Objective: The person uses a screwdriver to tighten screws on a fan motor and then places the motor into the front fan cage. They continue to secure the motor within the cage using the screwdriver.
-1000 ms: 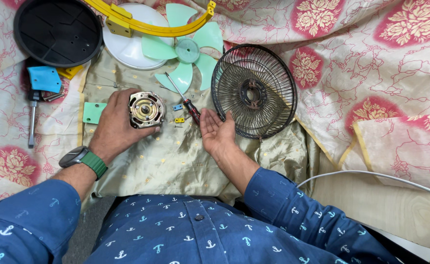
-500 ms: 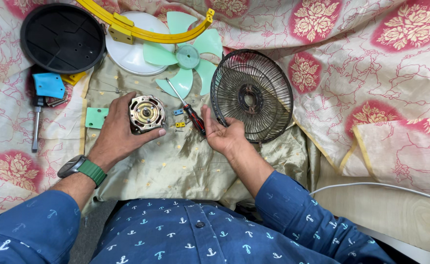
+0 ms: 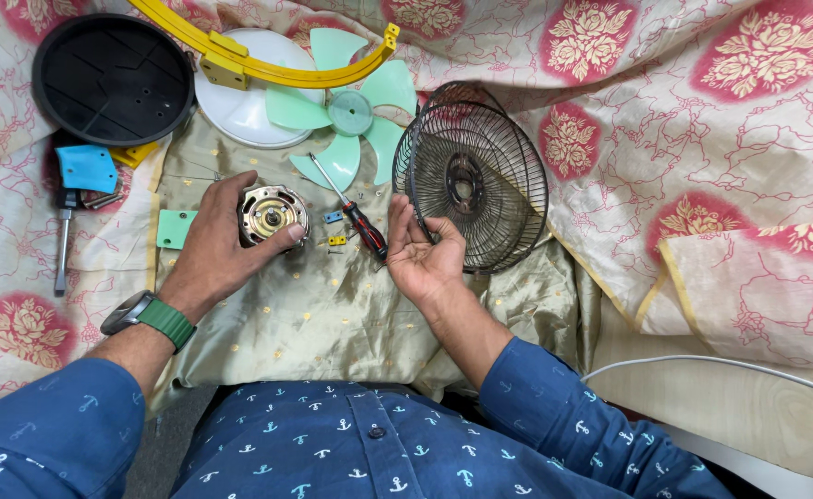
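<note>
Gripping motor, left hand; right hand (palm up) touches screwdriver.

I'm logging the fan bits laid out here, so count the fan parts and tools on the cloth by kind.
Wire grilles: 1
Green fan blades: 1
Motors, under the left hand: 1
Black round covers: 1
Screwdrivers, beside the right hand: 1
Total: 5

motor left of screwdriver, wire guard right, fan blade behind
</note>
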